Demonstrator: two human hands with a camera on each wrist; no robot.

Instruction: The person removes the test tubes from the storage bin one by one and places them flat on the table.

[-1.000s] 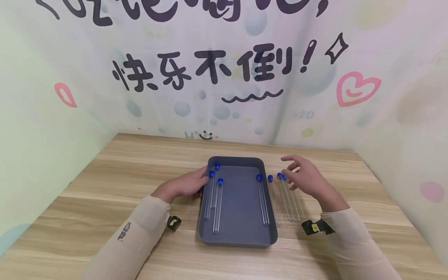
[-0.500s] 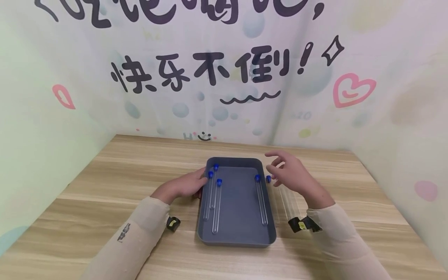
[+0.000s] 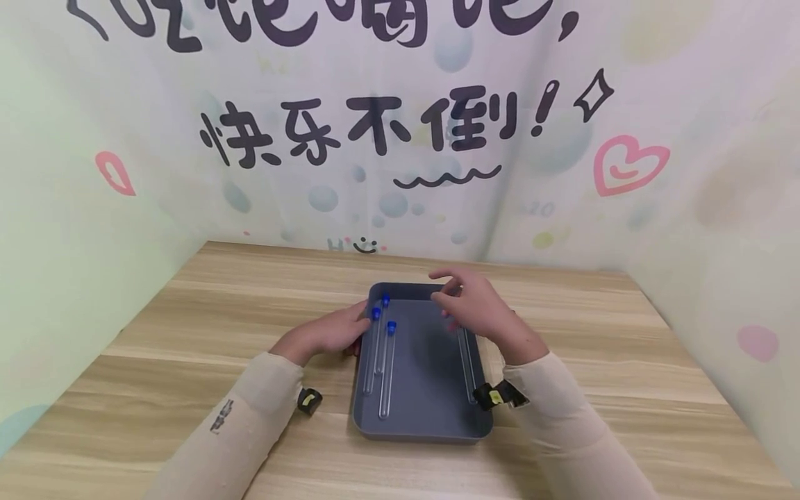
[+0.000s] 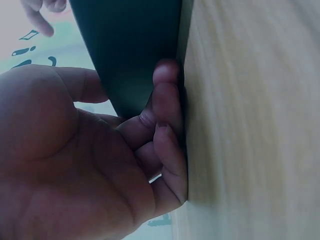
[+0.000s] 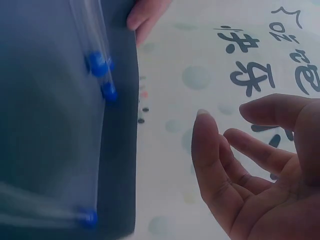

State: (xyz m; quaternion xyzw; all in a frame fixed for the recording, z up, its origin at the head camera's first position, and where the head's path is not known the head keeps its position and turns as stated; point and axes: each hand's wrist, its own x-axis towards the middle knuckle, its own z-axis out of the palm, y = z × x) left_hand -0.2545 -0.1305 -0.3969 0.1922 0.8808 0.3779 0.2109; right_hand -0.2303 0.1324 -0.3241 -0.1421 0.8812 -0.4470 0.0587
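A grey rectangular tray [image 3: 425, 434] lies on the wooden table. Against its left side is my left hand [image 3: 331, 329], gripping the wall with the thumb at the rim and curled fingers [image 4: 167, 100] low beside the tabletop. Over the tray's upper right part hovers my right hand [image 3: 475, 309], its fingers loosely bent and nothing between them in the right wrist view. Three clear test tubes with blue caps, one a front test tube [image 3: 385, 375], lie along the left inside. A single test tube [image 3: 466, 368] lies at the right inside, its cap hidden by my right hand.
Wooden tabletop [image 3: 625, 389] extends around the tray. My right forearm covers the area just right of the tray. A printed cloth [image 3: 281, 208] hangs behind the table.
My right hand has moved left, from above the test tubes beside the tray to over the tray, empty throughout. Those outside tubes are now hidden by the arm. My left hand has stayed put.
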